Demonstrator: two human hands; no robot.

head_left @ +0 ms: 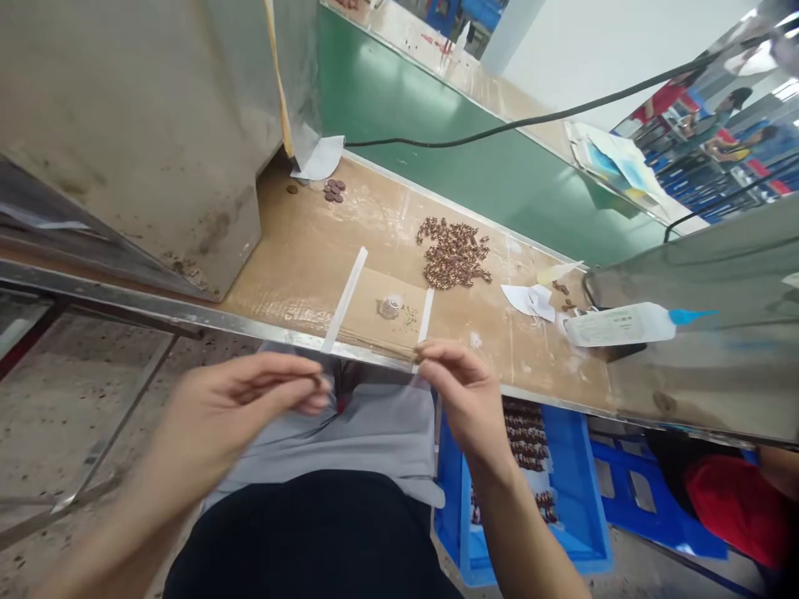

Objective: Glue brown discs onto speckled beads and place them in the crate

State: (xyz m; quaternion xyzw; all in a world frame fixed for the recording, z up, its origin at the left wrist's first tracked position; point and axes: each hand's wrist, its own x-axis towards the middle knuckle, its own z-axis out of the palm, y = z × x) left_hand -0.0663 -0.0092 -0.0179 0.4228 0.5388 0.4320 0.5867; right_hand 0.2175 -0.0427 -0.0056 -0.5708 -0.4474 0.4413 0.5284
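Two hands work at the near edge of a cardboard sheet.
The left hand, left of the sheet, pinches a small brown piece between thumb and fingers; the right hand's thumb and forefinger nearly meet at the sheet's near right corner, but I cannot tell whether they grip anything. A clear cup sits on the sheet, a pile of brown beads beyond its right side.
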